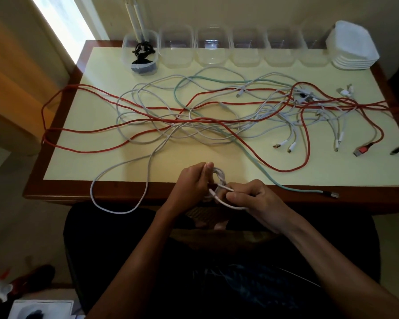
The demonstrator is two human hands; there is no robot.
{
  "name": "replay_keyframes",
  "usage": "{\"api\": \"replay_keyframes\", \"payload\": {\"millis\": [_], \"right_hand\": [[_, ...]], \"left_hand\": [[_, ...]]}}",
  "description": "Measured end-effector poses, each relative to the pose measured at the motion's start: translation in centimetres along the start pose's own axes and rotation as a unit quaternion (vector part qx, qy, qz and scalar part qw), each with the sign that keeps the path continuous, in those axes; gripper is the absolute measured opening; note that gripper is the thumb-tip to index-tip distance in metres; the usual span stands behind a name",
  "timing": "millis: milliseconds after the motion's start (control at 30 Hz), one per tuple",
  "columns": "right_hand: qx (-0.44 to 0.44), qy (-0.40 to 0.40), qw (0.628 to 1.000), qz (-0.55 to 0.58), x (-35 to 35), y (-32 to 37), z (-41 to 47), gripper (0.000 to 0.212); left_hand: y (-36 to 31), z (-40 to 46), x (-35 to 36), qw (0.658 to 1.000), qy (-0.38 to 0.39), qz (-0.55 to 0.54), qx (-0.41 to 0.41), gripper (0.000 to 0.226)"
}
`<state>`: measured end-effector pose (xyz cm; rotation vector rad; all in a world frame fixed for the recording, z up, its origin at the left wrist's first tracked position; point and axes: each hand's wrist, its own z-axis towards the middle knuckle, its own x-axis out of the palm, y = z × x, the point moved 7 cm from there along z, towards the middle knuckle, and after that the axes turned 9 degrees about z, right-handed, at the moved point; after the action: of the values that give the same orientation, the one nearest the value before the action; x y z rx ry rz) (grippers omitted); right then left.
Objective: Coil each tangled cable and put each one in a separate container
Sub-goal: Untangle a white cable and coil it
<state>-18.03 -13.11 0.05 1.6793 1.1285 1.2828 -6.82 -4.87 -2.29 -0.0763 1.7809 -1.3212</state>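
Observation:
At the table's front edge my left hand [192,183] pinches a small coil of white cable [219,174]. My right hand [251,195] grips the same cable just beside it, a short loop curving under its fingers. The cable's free length drops in a big loop [115,203] over the table edge to the left and runs back into a tangle [194,116] of white, red and teal cables across the tabletop. A coiled black cable [143,54] lies in the leftmost clear container [128,46]. Several clear containers [213,49] stand in a row along the back.
A stack of white lids [352,49] sits at the back right corner. Red cable loops [46,125] hang off the left edge, and a teal cable end [327,193] lies on the wooden front rim [78,189]. Loose plugs [359,151] lie at the right.

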Motion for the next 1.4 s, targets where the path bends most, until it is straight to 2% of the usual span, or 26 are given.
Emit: {"api": "replay_keyframes", "payload": {"millis": [67,200,300,400,567,733,933,1000,1067,1133,1200,1233,1300,1333,1400], "right_hand": [[0.001,-0.014,1.0,0.02,-0.3,-0.9,0.0,0.044],[0.012,-0.009,0.981,-0.192,0.0,-0.9,-0.1,0.025],[-0.042,-0.111,0.975,-0.188,-1.2,0.9,-0.2,0.023],[-0.073,-0.217,0.952,-0.205,-3.1,2.4,-0.1,0.015],[-0.043,-0.169,0.941,-0.288,-2.5,2.8,0.8,0.02],[-0.05,-0.2,0.947,-0.247,-2.7,3.4,0.3,0.019],[-0.03,-0.295,0.944,-0.147,-4.2,2.6,-0.7,0.02],[-0.026,-0.329,0.933,-0.139,-5.0,2.5,-1.1,0.025],[-0.021,-0.357,0.926,-0.124,-5.6,2.3,-1.5,0.028],[-0.014,-0.375,0.922,-0.1,-6.0,2.1,-1.8,0.027],[-0.008,-0.38,0.922,-0.078,-5.9,2.0,-2.0,0.024],[-0.007,-0.377,0.923,-0.07,-5.7,1.9,-2.1,0.024],[-0.002,-0.362,0.93,-0.065,-5.1,1.7,-2.0,0.024],[0.002,-0.353,0.933,-0.067,-4.7,1.6,-1.9,0.024],[0.006,-0.338,0.938,-0.077,-3.8,1.4,-1.8,0.024]], "left_hand": [[0.2,0.1,0.1,1.0,0.003,0.001,-0.005,0.04],[0.5,-0.2,0.1,1.0,-0.009,-0.004,-0.024,0.039],[0.3,0.0,-0.4,1.0,-0.008,-0.004,-0.025,0.037],[-0.8,0.3,-0.5,1.0,0.023,-0.007,-0.01,0.034],[-3.4,0.7,-0.1,0.997,0.057,-0.012,0.044,0.04],[-3.9,0.4,0.1,0.989,0.083,-0.119,0.01,0.037],[-2.3,-1.3,-0.8,0.99,0.003,-0.142,-0.003,0.027],[-2.6,-2.1,-1.9,0.995,-0.014,-0.082,0.049,0.053],[-3.7,-3.3,-1.9,0.989,0.025,0.022,0.142,0.071],[-4.5,-4.3,-1.3,0.964,0.07,0.131,0.223,0.06],[-5.1,-4.9,-1.5,0.946,0.057,0.166,0.271,0.04],[-5.5,-5.0,-1.9,0.951,0.037,0.136,0.276,0.034],[-5.9,-5.2,-3.1,0.975,-0.028,-0.021,0.219,0.029],[-6.0,-5.3,-3.5,0.977,-0.06,-0.098,0.178,0.026],[-6.2,-5.7,-3.9,0.97,-0.131,-0.172,0.113,0.024]]}}
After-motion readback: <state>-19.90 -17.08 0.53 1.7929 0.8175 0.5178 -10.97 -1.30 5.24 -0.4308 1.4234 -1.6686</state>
